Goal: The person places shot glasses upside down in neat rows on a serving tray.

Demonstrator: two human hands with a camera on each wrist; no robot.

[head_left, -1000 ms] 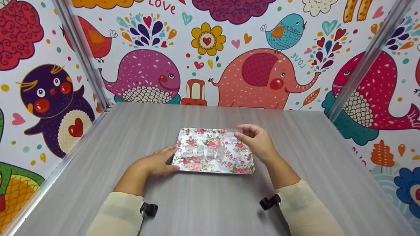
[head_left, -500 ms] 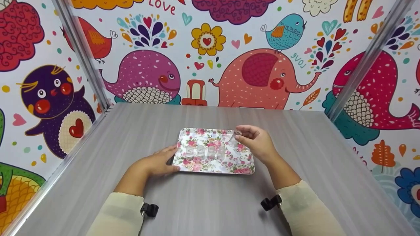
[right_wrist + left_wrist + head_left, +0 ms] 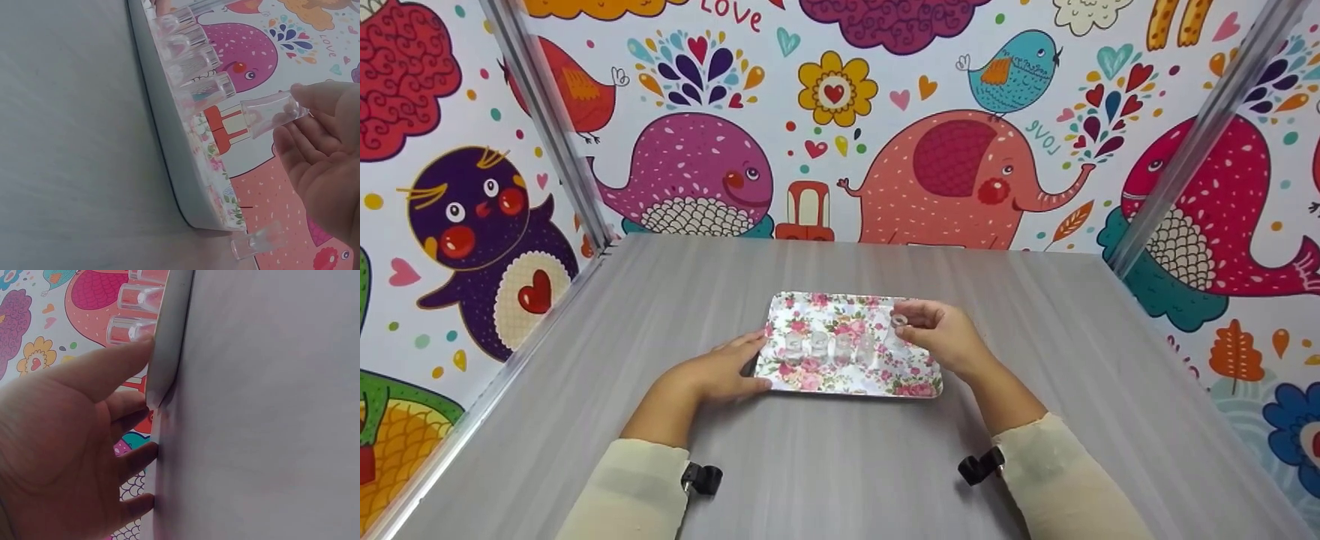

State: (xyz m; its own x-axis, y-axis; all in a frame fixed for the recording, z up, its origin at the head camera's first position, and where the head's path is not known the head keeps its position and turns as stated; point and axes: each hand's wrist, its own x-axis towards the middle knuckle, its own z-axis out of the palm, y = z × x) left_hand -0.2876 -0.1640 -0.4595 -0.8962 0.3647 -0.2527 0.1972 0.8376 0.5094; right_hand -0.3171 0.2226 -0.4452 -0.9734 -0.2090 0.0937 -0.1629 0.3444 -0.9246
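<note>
A floral tray [image 3: 840,381] with pink roses lies on the table, bearing a row of several small clear cups [image 3: 818,345]. My right hand [image 3: 945,334] pinches another clear cup [image 3: 273,115] between thumb and fingers, near its upper end, over the tray's right half. In the right wrist view this cup stands apart from the row. My left hand [image 3: 724,367] rests against the tray's left end. In the left wrist view its thumb touches the tray rim [image 3: 163,354], while the other fingers reach past the corner, fairly straight and spread.
One more clear cup [image 3: 259,241] shows past the tray's corner in the right wrist view; in the head view it is hidden. The grey table [image 3: 832,465] meets printed cartoon walls [image 3: 825,150] at the back and sides.
My right hand has come down and slightly nearer over the tray with the cup, which has tilted from lying sideways to more upright. The left hand and tray stay put.
</note>
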